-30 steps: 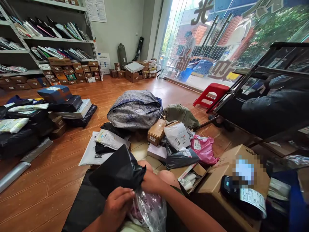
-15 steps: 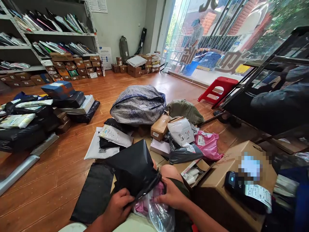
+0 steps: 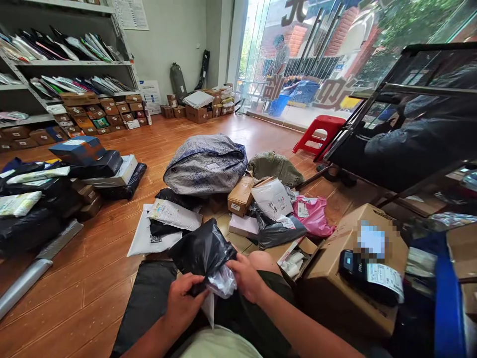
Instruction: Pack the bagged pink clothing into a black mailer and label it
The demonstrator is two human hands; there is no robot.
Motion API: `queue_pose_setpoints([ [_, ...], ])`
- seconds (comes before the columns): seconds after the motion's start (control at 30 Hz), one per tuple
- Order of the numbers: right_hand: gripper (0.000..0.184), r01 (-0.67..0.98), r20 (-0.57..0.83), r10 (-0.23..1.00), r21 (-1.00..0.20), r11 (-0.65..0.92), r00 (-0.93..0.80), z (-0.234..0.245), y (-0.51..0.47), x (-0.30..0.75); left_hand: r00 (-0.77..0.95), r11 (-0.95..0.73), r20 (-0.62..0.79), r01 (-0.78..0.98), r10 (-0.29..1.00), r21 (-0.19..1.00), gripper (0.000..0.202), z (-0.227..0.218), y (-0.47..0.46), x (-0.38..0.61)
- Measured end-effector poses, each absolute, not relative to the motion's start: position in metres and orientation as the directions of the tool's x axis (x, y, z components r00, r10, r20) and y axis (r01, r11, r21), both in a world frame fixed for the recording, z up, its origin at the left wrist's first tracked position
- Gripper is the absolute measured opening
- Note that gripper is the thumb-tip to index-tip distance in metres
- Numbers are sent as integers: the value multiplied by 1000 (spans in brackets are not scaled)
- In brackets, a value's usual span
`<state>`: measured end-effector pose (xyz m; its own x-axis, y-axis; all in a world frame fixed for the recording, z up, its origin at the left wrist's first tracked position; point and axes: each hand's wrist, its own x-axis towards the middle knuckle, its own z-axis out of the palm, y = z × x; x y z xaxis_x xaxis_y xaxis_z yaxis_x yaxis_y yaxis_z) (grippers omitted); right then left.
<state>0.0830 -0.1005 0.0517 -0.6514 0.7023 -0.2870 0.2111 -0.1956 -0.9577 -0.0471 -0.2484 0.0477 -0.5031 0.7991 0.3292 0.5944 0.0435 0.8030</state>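
Note:
A black plastic mailer bag (image 3: 203, 243) lies over my lap, its mouth toward me. My left hand (image 3: 186, 298) pinches the near left edge of that mouth. On the other side, my right hand (image 3: 246, 276) has its fingers closed at the right edge, against a crumpled clear plastic bag (image 3: 222, 282) that pokes out of the opening. What the clear bag holds is hidden inside the mailer. A white strip (image 3: 209, 312) hangs below the opening. Flat on the floor beside my left arm is another black mailer (image 3: 147, 296).
To my right stands a cardboard box (image 3: 331, 296) carrying a black label printer (image 3: 357, 278). Ahead lie white parcels (image 3: 175, 215), a pink bag (image 3: 315, 216) and a large grey sack (image 3: 204, 166). Stacked packages (image 3: 108, 169) sit at left. A red stool (image 3: 320, 134) is near the glass front.
The clear bag with the pink contents has gone deeper into the black mailer; only its crumpled end shows. Both hands have stayed at the opening. The view has shifted right.

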Motion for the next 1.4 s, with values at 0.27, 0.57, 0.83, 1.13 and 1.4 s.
queue_pose_setpoints([
  [0.27, 12, 739, -272, 710, -447, 504, -649, 72, -44, 39, -675, 114, 87, 247, 732, 962, 3, 80, -200, -64],
  [0.57, 25, 709, -147, 707, -324, 626, -692, 103, -25, -18, -704, 57, -321, -372, 634, 927, 40, 127, -162, -110],
  [0.83, 27, 594, 131, 700, -433, 677, -702, 135, 9, -5, -742, -90, -314, -448, 592, 889, 43, 160, -139, -138],
  [1.13, 21, 276, 506, 633, -610, 743, -586, 258, 27, 42, -529, -149, -209, -555, 823, 819, 46, 195, -160, -10],
  [1.4, 15, 156, 34, 436, -907, 392, -899, 131, -81, 75, 132, 418, -414, -3, 901, 909, 43, 94, -260, -6],
])
